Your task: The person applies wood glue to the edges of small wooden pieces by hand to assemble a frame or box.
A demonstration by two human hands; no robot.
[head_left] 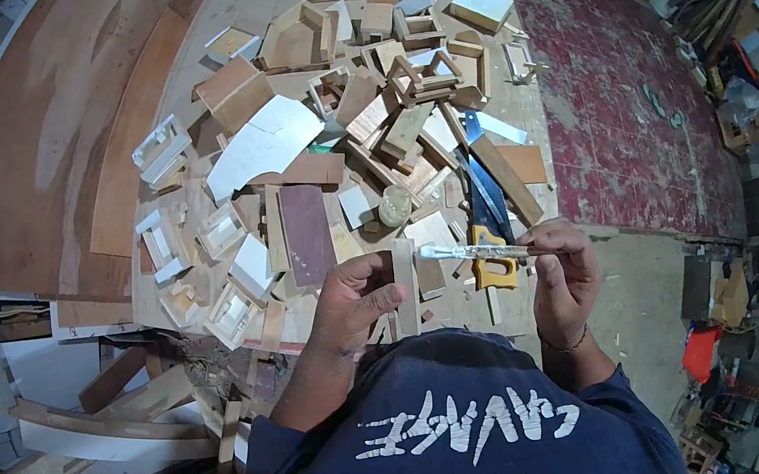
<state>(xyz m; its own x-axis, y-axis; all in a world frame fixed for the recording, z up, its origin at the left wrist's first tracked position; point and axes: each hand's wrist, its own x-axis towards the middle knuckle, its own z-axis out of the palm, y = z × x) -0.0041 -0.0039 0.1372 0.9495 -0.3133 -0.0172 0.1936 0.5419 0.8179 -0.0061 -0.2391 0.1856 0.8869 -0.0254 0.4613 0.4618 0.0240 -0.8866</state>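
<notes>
My left hand (361, 303) is closed round a narrow strip of light wood (406, 288), which stands lengthwise in front of my chest. Between the fingers of my right hand (561, 278) is the handle of a thin brush (479, 251). Its whitish tip points left and lies close beside the upper part of the strip; whether they touch I cannot tell. A saw with a yellow handle (494, 262) and a blue blade lies just beyond the brush. Near the strip's far end sits a small, cloudy container (394, 205).
Wooden offcuts and small box-like pieces (422, 77) are heaped on the worktable (198, 15). A white-faced board (265, 143) lies among them. Large brown panels (29, 146) stretch along the left. Curved wooden pieces (121, 440) are stacked at the lower left.
</notes>
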